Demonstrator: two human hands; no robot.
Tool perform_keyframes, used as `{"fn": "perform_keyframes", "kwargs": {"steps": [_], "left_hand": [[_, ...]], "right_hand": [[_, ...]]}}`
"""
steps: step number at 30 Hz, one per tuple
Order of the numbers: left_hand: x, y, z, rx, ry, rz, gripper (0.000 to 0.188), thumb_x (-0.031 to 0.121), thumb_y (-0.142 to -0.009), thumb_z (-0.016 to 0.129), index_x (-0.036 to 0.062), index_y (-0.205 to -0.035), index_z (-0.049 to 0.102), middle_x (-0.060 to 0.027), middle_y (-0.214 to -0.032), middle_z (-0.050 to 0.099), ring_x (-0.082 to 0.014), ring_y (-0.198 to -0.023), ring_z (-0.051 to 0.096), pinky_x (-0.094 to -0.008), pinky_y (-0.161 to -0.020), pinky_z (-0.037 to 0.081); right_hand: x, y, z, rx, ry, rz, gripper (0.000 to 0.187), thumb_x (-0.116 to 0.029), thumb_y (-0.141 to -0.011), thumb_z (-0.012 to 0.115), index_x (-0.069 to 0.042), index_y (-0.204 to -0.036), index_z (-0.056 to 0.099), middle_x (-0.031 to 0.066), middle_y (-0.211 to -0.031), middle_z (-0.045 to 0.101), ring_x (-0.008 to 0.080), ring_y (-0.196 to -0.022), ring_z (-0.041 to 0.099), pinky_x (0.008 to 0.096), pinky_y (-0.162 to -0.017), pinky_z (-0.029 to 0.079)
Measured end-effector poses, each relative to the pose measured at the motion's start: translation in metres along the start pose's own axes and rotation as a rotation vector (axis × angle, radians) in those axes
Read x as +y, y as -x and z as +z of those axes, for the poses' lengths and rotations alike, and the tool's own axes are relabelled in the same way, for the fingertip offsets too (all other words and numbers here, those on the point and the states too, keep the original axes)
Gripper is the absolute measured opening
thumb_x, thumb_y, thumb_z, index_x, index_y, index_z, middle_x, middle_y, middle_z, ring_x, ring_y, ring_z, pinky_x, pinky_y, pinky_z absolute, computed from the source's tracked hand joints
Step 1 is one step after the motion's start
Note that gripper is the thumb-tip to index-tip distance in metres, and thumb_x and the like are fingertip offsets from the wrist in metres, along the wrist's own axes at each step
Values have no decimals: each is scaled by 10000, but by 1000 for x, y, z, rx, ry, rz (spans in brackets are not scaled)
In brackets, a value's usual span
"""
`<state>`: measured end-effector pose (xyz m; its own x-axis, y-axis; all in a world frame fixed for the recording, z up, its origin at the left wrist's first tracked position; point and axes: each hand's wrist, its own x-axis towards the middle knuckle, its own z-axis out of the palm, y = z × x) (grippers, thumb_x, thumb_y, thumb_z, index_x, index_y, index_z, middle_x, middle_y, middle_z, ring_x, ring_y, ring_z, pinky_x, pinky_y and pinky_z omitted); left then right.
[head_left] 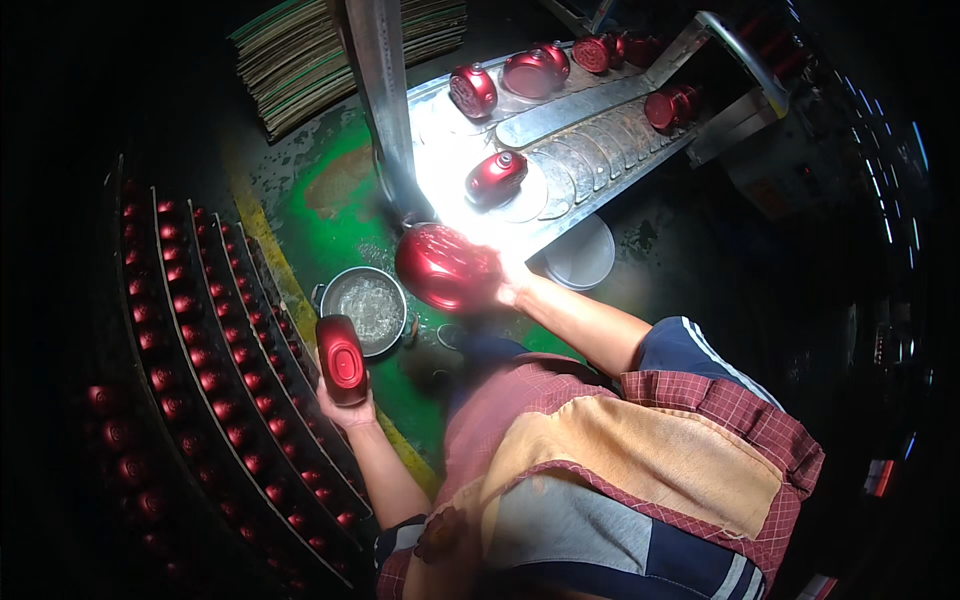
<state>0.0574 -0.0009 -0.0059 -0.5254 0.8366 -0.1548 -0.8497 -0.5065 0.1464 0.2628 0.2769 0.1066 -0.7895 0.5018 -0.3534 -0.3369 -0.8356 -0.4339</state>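
Observation:
My left hand [346, 411] is closed round the lower end of a glossy red bottle [343, 350], held upright with an oval recess in its face. Out in front, my right hand [513, 281] grips another shiny red bottle [437, 268], tilted under a strong white light. Glare hides part of that hand and its fingers. Just beyond stands a red flask-shaped bottle [496, 178] with a short neck, on a round plate of the metal conveyor [590, 150]. More red bottles [473, 91] stand along the conveyor's far side.
A metal pot [320, 297] of clear liquid sits below, between my hands. Racks [180, 320] with rows of red bottles fill the left. A metal post [380, 90] rises by the conveyor, near stacked boards [300, 65]. A white bucket [583, 255] stands under the conveyor's edge.

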Motion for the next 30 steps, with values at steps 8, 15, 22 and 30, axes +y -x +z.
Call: {"fn": "perform_keyframes", "kwargs": {"steps": [8, 15, 22, 30], "left_hand": [[-196, -102, 158, -154, -878, -77, 800, 149, -774, 713, 41, -1495, 385, -148, -1406, 506, -293, -1240, 557, -401, -1058, 472], [-455, -225, 215, -412, -1799, 352, 667, 125, -735, 758, 137, -1376, 577, -229, -1433, 466, -361, -1283, 515, -408, -1087, 419], [-585, -288, 172, -451, -2072, 337, 766, 60, -729, 795, 200, -1423, 502, -226, -1551, 278, -437, -1354, 376, -500, -1117, 347], [-560, -259, 208, -594, -1904, 372, 685, 101, -789, 779, 212, -1415, 525, -285, -1540, 294, -478, -1308, 429, -477, -1067, 411]], "right_hand": [[-194, 99, -131, 637, 1097, -985, 528, -90, -797, 688, -84, -1320, 615, 120, -1264, 589, 224, -1161, 568, 348, -1056, 423], [-321, 45, -204, 932, 1535, -1190, 502, -101, -760, 765, -284, -1222, 687, 136, -1311, 494, 335, -1227, 515, 401, -1029, 457], [-381, -34, -297, 1087, 1581, -886, 539, -111, -776, 754, -371, -1236, 648, 121, -1377, 451, 375, -1235, 492, 438, -1004, 471], [-405, 12, -285, 856, 1450, -1341, 491, -56, -844, 679, -209, -1310, 650, 196, -1433, 451, 369, -1300, 463, 417, -1107, 364]]}}
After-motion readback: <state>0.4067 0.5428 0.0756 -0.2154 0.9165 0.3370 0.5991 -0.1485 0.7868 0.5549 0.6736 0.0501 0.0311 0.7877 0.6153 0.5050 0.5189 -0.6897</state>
